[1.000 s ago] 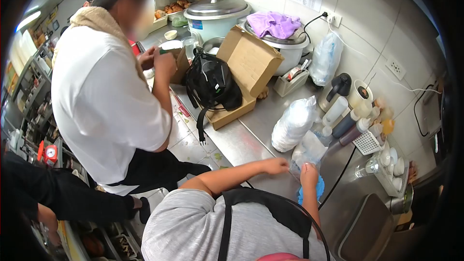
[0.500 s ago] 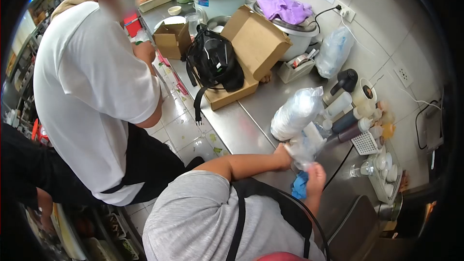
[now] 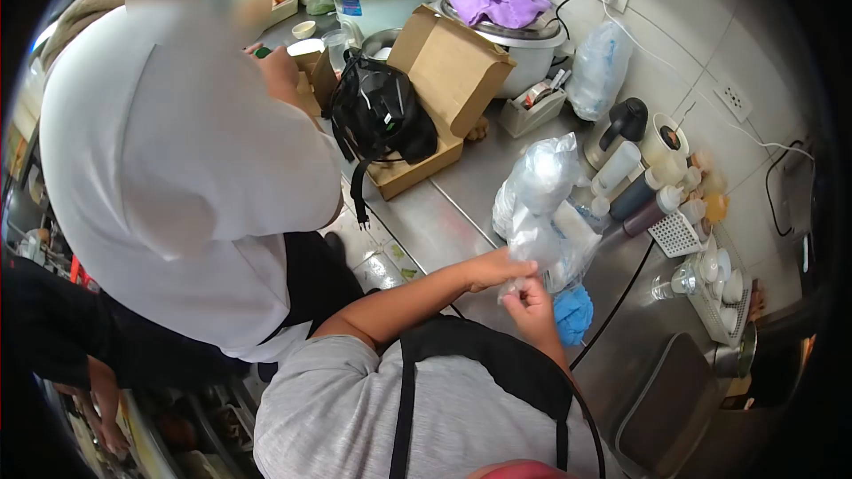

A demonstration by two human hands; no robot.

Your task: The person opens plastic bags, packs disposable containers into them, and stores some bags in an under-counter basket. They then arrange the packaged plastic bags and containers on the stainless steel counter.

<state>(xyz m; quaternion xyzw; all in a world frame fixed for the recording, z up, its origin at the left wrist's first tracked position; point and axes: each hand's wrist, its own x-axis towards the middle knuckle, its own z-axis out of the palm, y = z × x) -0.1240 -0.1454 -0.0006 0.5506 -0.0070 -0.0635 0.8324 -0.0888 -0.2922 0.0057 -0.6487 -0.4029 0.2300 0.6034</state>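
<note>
Just right of and below the frame's centre, my left hand (image 3: 497, 270) and right hand (image 3: 531, 306) are pinching a clear plastic bag (image 3: 535, 237); it's probably handling light, limp and slippery, its lower edge offering the surest hold.

Pale tiled wall (image 3: 679, 4); steel counter (image 3: 484, 173); tiled floor (image 3: 377, 273).

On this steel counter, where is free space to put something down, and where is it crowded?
Bare steel counter shows between the cardboard box and the clear plastic bags; a smaller patch lies between the black cable and the clear cups. It is crowded among the squeeze bottles, and around the left hand and right hand.
</note>
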